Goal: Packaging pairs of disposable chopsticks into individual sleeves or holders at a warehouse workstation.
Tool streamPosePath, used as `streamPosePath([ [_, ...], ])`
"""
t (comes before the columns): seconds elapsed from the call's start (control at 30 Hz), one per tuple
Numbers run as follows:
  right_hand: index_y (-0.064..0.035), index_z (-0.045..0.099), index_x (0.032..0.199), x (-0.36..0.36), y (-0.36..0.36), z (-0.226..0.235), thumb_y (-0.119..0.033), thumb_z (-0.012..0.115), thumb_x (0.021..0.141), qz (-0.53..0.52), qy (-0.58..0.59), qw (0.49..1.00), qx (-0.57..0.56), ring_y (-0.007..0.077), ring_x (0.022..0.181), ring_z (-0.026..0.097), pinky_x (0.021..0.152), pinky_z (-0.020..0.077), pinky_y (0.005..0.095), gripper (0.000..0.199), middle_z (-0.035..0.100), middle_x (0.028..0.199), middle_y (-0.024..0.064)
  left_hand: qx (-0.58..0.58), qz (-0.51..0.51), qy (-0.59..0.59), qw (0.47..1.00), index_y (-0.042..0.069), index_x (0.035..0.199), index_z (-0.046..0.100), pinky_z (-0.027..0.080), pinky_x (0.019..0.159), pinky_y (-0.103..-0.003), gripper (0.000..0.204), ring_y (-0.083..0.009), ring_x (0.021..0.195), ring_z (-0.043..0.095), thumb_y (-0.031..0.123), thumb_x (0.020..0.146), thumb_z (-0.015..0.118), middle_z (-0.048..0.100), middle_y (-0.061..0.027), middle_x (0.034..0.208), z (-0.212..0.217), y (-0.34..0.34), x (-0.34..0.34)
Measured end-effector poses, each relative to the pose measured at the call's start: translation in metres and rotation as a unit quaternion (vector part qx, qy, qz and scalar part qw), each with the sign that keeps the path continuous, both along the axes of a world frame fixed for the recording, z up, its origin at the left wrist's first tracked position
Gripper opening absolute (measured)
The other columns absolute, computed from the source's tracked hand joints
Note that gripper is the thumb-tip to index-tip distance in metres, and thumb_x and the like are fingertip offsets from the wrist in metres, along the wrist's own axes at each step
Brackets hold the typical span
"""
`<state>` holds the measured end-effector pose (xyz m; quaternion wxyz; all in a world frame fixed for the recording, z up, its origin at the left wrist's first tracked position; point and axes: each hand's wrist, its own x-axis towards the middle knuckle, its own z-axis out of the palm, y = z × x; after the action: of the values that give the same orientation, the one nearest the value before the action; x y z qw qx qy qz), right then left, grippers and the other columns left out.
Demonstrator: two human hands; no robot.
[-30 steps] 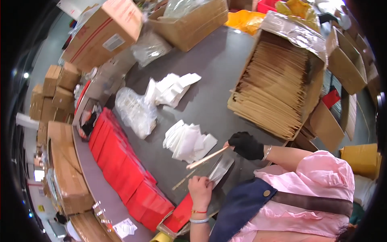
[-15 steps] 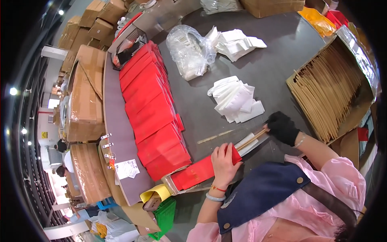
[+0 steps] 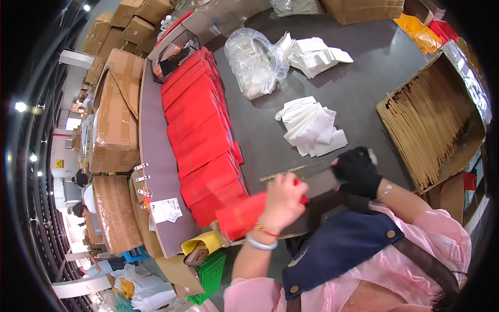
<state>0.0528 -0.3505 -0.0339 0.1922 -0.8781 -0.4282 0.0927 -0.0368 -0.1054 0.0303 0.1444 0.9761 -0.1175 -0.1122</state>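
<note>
My left hand (image 3: 285,203) is closed round the upper end of a long red paper sleeve (image 3: 240,217), which slants down to the left beside the stack; the hand and sleeve are blurred. To its right, just above the table's near edge, my right hand (image 3: 358,172) wears a black fingerless glove. Its fingers are curled, and whatever they hold is hidden. A small pale piece (image 3: 372,155) shows behind the glove. Beyond the right hand lies a fanned pile of white paper sleeves (image 3: 310,126). Overlapping red sleeves (image 3: 202,122) form a long row at the left.
An open carton (image 3: 457,174) of thin wooden sticks (image 3: 429,130) stands at the right. Farther back lie a clear plastic bag (image 3: 254,62) and more white sleeves (image 3: 317,56). A green basket (image 3: 210,275) and yellow holder (image 3: 208,242) are below the table's left corner.
My left hand has shifted slightly left, the red sleeve moving with it toward the stack. The stick and white sleeve between my hands no longer show. My right hand has turned slightly.
</note>
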Motion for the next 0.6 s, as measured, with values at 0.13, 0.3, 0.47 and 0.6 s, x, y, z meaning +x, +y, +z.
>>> streamPosePath([
  [0.13, -0.0113, 0.059, 0.109, 0.012, -0.022, 0.019, -0.042, 0.082, 0.060, -0.125, 0.021, 0.989, 0.079, 0.0288, 0.102, 0.056, 0.092, 0.0367, 0.0477, 0.062, 0.059, 0.105, 0.0085, 0.032, 0.082, -0.216, 0.972, 0.008, 0.085, 0.065, 0.045, 0.088, -0.045, 0.024, -0.0376, 0.103, 0.052, 0.000, 0.062, 0.068, 0.055, -0.0176, 0.111, 0.023, 0.084, 0.015],
  [0.3, -0.0091, 0.059, 0.110, 0.001, -0.013, 0.026, -0.039, 0.083, 0.061, -0.072, -0.023, 0.997, 0.012, 0.0288, 0.101, 0.056, 0.095, 0.0350, 0.0468, 0.062, 0.059, 0.104, 0.0083, 0.043, 0.320, -0.100, 0.941, 0.005, 0.130, 0.052, 0.025, 0.107, -0.065, 0.082, -0.0455, 0.129, 0.036, 0.048, 0.067, 0.081, 0.043, -0.0219, 0.138, -0.056, 0.027, -0.041],
  [0.47, -0.0088, 0.059, 0.110, -0.001, -0.006, 0.029, -0.039, 0.083, 0.061, -0.041, -0.023, 0.999, -0.002, 0.0289, 0.103, 0.056, 0.099, 0.0337, 0.0476, 0.062, 0.059, 0.105, 0.0096, -0.030, 0.416, -0.048, 0.908, 0.003, 0.139, 0.044, 0.014, 0.112, -0.062, 0.097, -0.0416, 0.137, 0.027, 0.051, 0.064, 0.083, 0.039, -0.0200, 0.145, -0.093, -0.010, -0.060],
  [0.6, -0.0088, 0.060, 0.110, -0.001, -0.002, 0.029, -0.040, 0.083, 0.061, 0.006, 0.003, 0.999, -0.047, 0.0297, 0.105, 0.056, 0.101, 0.0336, 0.0495, 0.062, 0.060, 0.108, 0.0102, -0.083, 0.401, -0.058, 0.910, 0.001, 0.137, 0.046, 0.013, 0.112, -0.061, 0.096, -0.0404, 0.137, 0.028, 0.050, 0.064, 0.084, 0.039, -0.0189, 0.145, -0.097, -0.004, -0.062],
])
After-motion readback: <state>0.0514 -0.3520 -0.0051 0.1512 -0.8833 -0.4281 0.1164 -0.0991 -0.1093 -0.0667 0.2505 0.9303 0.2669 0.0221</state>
